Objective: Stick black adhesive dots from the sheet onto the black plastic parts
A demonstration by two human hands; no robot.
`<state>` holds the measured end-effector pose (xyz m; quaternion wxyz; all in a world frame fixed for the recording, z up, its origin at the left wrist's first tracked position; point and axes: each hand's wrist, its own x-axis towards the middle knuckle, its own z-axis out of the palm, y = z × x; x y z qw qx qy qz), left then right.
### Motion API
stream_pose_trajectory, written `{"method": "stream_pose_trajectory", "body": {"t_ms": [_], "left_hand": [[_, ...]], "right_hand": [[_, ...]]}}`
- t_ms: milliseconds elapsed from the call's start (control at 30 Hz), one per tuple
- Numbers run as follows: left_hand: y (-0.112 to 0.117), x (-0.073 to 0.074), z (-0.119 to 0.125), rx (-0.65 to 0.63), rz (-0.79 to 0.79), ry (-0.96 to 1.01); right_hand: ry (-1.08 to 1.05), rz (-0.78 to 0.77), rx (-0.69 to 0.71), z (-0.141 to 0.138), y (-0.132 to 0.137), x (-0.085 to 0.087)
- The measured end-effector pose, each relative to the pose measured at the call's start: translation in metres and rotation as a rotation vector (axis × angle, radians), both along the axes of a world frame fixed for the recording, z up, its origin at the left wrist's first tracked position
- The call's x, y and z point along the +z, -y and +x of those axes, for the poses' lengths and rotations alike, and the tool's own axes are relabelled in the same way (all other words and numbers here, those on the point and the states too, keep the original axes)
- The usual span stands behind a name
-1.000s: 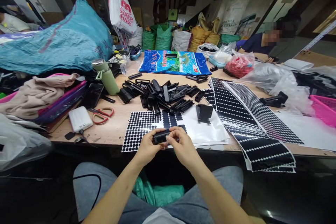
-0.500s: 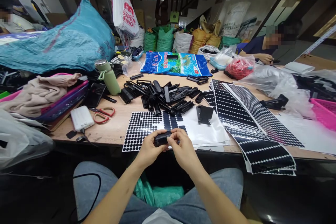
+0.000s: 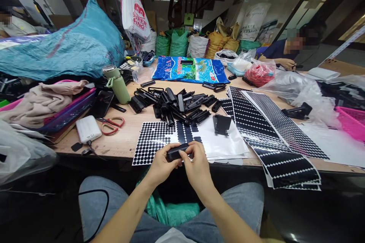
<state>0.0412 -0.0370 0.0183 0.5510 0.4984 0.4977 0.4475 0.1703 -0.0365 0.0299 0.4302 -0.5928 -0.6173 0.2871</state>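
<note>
My left hand (image 3: 161,165) and my right hand (image 3: 196,165) together grip a small black plastic part (image 3: 176,152) just over the table's near edge. Both hands' fingers are curled round it, the left from below, the right pinching its right end. Directly beyond it lies a white sheet of black round stickers (image 3: 155,138), partly peeled. A pile of several similar black plastic parts (image 3: 173,104) sits farther back, mid-table. One black part (image 3: 221,123) stands alone on the white sheet to the right.
More black sticker sheets (image 3: 273,136) fan out at right. A green bottle (image 3: 116,83), red-handled scissors (image 3: 112,124) and a white power bank (image 3: 88,129) lie at left. A blue bag (image 3: 189,69) lies at the back. A person (image 3: 281,50) sits at the far right; a pink basket (image 3: 353,121) stands at the right edge.
My hands and the black part have dropped slightly toward me, and my right fingers have shifted along the part's right end. The table's contents have not moved.
</note>
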Motion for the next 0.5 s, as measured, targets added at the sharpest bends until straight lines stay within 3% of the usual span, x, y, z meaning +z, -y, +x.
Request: {"method": "stream_pose_trajectory", "body": {"t_ms": [67, 133, 200, 233, 267, 367, 400, 433, 500], "left_hand": [[0.01, -0.001, -0.003, -0.049, -0.045, -0.03], [0.019, -0.002, -0.01, -0.21, -0.106, -0.077], [0.015, -0.002, -0.022, -0.361, -0.129, -0.176], [0.005, 0.0, -0.03, -0.363, -0.119, -0.252], [-0.012, 0.002, -0.04, -0.271, -0.096, -0.333], [-0.087, 0.007, -0.077, 0.386, -0.033, -0.579], [-0.115, 0.009, -0.089, 0.523, -0.007, -0.624], [-0.141, 0.01, -0.101, 0.525, 0.008, -0.622], [-0.182, 0.01, -0.12, 0.411, 0.06, -0.583]], "right_hand": [[0.057, 0.025, -0.09, 0.007, -0.001, -0.007], [0.086, 0.014, -0.115, 0.017, -0.003, -0.015], [0.095, -0.012, -0.122, 0.028, -0.006, -0.022], [0.092, -0.031, -0.134, 0.033, -0.007, -0.024], [0.083, -0.05, -0.14, 0.036, -0.008, -0.024], [0.028, -0.106, -0.115, 0.036, -0.011, -0.022], [0.016, -0.125, -0.1, 0.033, -0.011, -0.02], [0.012, -0.142, -0.087, 0.03, -0.012, -0.019], [0.016, -0.166, -0.074, 0.025, -0.013, -0.017]]}}
